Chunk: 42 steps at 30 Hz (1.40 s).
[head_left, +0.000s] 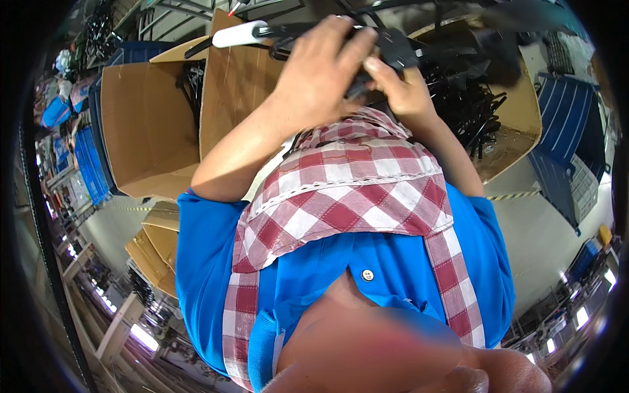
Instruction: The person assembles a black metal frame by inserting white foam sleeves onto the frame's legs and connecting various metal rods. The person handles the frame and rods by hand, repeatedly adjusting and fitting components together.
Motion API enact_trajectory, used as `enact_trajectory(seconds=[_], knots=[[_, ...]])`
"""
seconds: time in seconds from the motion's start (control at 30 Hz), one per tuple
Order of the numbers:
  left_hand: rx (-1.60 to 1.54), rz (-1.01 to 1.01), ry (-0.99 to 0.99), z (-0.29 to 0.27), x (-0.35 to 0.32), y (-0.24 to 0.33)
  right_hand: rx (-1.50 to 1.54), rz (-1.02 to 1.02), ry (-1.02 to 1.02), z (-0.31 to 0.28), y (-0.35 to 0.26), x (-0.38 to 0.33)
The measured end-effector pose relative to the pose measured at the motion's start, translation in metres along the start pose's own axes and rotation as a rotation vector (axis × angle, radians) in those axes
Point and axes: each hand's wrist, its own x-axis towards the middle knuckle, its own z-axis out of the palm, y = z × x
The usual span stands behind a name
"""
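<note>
Both hands are together in front of my apron, at the top of the view. My left hand (321, 75) lies over a dark rod-like piece with its fingers curled. My right hand (405, 95) pinches a black flat part (396, 49) between thumb and fingers. Whether the rod and the flat part are joined is hidden by my fingers. A white cylinder (238, 34) on a black rod sticks out to the left of my left hand. Just what kind of part this is I cannot make out.
A cardboard box (151, 124) stands to the left, holding dark rods. To the right, another open box (524, 124) holds many thin black parts (468, 118). Blue plastic crates (567, 131) stand beyond it. Metal racks (177, 13) are at the far left.
</note>
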Motion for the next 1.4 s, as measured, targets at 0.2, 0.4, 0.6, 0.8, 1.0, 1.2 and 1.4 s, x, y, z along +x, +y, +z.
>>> enact_trajectory(seconds=[0.2, 0.4, 0.6, 0.8, 1.0, 1.2, 1.4], knots=[[-0.213, -0.148, 0.062, -0.017, 0.008, -0.025, -0.543, -0.557, -0.122, -0.012, -0.014, 0.021], [-0.163, -0.146, 0.224, -0.031, 0.005, -0.031, -0.289, 0.517, -0.016, -0.125, 0.151, -0.029], [-0.060, -0.131, 0.383, -0.061, 0.005, -0.023, 0.355, 0.326, 0.373, -0.142, 0.210, 0.029], [0.030, -0.226, 0.785, -0.103, -0.009, -0.069, 0.389, -0.207, 0.246, -0.121, 0.025, 0.101], [-0.080, -0.257, 1.227, -0.103, -0.066, -0.127, -0.010, -0.466, -0.087, -0.066, -0.150, 0.120], [-0.184, -0.560, 1.303, -0.113, -0.101, -0.102, -0.270, -0.629, 0.006, 0.029, -0.258, 0.086], [-0.318, -0.564, 0.974, -0.083, -0.086, -0.069, -0.794, -0.856, -0.008, 0.040, -0.325, 0.040]])
